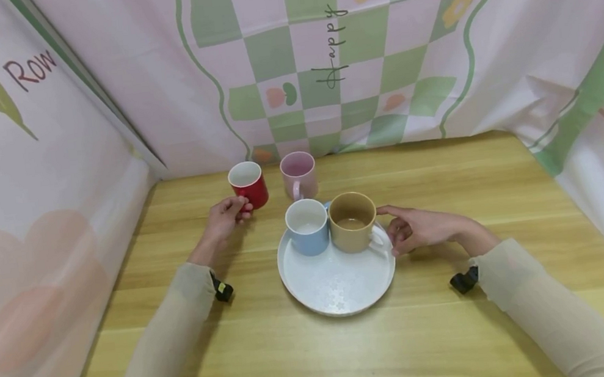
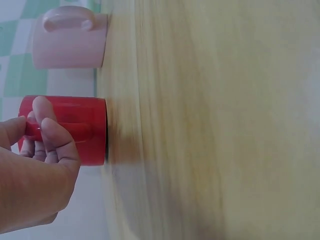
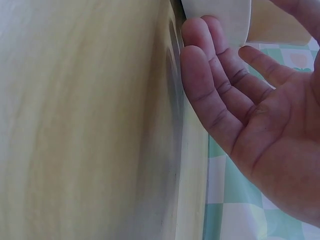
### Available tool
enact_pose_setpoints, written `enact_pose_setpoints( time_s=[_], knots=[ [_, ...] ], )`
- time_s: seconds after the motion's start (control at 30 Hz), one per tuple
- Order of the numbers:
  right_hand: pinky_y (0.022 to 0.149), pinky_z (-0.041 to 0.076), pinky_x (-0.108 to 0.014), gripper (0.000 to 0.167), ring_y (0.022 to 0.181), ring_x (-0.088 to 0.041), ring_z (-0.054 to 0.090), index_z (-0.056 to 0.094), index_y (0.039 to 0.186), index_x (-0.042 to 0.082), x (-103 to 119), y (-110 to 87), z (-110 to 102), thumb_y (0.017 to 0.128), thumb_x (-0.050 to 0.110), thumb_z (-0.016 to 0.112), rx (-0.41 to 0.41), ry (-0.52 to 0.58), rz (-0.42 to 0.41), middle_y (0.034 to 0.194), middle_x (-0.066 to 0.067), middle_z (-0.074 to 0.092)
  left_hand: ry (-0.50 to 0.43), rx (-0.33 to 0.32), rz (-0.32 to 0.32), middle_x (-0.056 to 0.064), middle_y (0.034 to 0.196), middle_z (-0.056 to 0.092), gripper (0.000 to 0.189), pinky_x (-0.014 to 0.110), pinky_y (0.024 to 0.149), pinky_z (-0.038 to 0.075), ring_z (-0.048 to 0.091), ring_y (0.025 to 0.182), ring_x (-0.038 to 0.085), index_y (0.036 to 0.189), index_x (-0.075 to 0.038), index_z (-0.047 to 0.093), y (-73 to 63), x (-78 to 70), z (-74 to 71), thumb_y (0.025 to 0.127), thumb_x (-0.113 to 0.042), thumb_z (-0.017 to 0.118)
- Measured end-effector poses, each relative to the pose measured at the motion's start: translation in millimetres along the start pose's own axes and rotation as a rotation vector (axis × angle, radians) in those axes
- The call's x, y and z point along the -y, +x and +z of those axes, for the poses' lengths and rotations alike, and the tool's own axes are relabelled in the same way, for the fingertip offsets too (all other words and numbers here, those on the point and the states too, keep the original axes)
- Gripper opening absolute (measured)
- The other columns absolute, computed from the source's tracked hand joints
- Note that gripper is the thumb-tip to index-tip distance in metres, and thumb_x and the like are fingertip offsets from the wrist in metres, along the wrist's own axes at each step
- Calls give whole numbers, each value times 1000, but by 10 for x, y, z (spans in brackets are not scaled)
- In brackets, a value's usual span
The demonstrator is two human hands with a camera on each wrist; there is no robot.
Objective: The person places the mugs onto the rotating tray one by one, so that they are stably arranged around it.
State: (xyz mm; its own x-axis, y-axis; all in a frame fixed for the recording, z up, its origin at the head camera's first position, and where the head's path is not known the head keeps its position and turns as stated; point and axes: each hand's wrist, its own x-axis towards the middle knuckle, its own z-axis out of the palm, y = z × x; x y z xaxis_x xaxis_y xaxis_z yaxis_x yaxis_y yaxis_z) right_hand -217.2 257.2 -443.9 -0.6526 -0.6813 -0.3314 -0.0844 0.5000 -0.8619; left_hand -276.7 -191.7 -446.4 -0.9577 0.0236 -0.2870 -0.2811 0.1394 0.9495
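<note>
My left hand (image 1: 226, 217) pinches the handle of a red mug (image 2: 75, 154) with a white inside, its fingers curled round the handle. The mug stands near the table's far edge. Beside a white round tray (image 1: 340, 286) is my right hand (image 1: 422, 227), fingers loosely bent and holding nothing. Its index fingertip lies right at the side of a tan mug (image 1: 350, 240), and its thumb is at the tray's right rim. The tan mug, with a pale handle toward that hand, stands on the tray next to a light blue mug (image 1: 310, 241) with a white inside.
A pink mug (image 1: 307, 182) stands at the back, between the red mug and the tray, its handle facing front. Wood-grain table (image 1: 275, 351) lies around the tray. Printed curtains (image 1: 160, 105) hang behind the table and along both sides.
</note>
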Motion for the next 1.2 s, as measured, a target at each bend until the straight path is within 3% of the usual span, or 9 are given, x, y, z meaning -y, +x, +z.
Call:
enact_pose_setpoints(
  time_s=[0.27,0.53,0.7,1.2],
  knots=[
    [76,60,-29,98,91,-21,65,16,158,11,12,0,-3,84,17,80,1,-5,-6,108,-13,63,8,-10,16,0,104,67,34,24,82,51,63,85,7,119,-7,62,-29,-11,-25,103,-35,52],
    [76,60,-29,98,92,-23,66,16,158,10,22,-7,-8,85,18,80,4,-22,-16,110,-14,64,-11,10,36,-1,102,67,35,34,95,52,63,85,7,120,-3,61,-113,-13,-44,103,-33,52],
    [77,60,-29,97,92,-23,66,17,158,10,25,-7,-7,85,19,80,5,-33,-22,109,-13,64,1,21,34,2,109,66,38,41,105,50,62,93,12,125,-2,60,-196,-29,-79,103,-33,52],
    [77,60,-29,96,92,-23,66,18,158,12,36,-18,10,85,19,80,0,-36,-23,109,-14,65,72,9,63,1,111,68,43,34,95,52,63,91,9,126,-5,61,-484,-71,-167,101,-40,53]
  ],
)
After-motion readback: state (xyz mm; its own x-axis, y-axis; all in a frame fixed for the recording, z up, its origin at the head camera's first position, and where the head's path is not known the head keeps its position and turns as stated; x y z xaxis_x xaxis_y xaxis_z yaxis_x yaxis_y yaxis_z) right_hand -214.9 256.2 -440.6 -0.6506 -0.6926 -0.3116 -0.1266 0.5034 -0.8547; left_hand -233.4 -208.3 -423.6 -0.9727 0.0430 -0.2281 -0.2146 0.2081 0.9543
